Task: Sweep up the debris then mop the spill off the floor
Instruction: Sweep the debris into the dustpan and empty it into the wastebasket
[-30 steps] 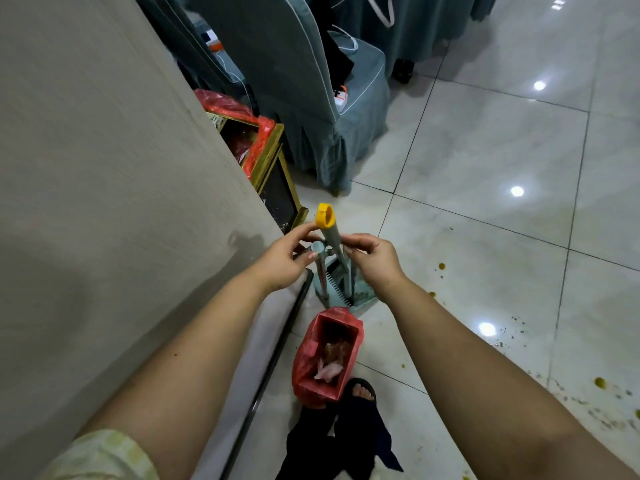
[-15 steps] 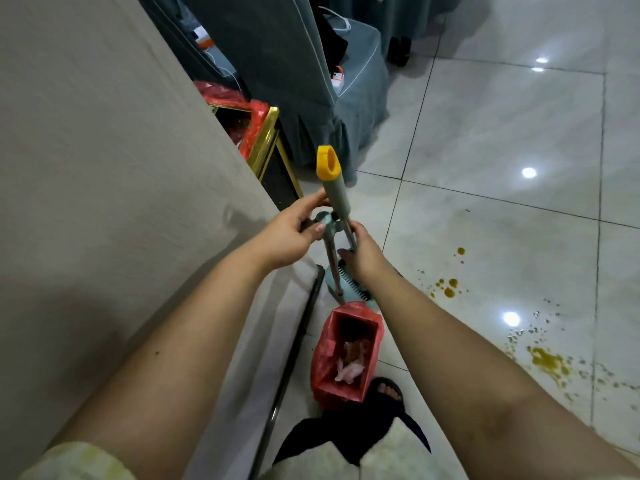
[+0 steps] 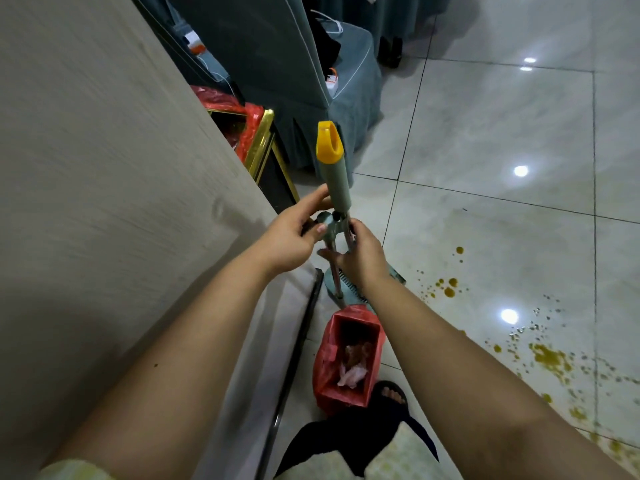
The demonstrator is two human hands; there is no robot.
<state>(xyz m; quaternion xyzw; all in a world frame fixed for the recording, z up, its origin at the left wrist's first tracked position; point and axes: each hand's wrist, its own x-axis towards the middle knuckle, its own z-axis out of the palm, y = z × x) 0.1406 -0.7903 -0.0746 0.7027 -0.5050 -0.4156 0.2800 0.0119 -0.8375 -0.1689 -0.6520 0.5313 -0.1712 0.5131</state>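
Note:
A broom handle with a grey-green grip and yellow cap stands upright beside a second thin pole with a round grey top. My left hand grips the round top of that second pole. My right hand holds the metal shafts just below the grip. Their lower ends reach a grey-green dustpan with a comb edge on the floor. Yellow-brown spill drops and specks spread over the white tiles to the right.
A small bin lined with a red bag holds crumpled paper, right by my sandalled foot. A beige wall panel fills the left. A gold-framed bin with red liner and covered chairs stand behind.
The broom and pole have risen toward me, with both hands higher on them. My view has shifted, bringing more of the spill on the right into sight.

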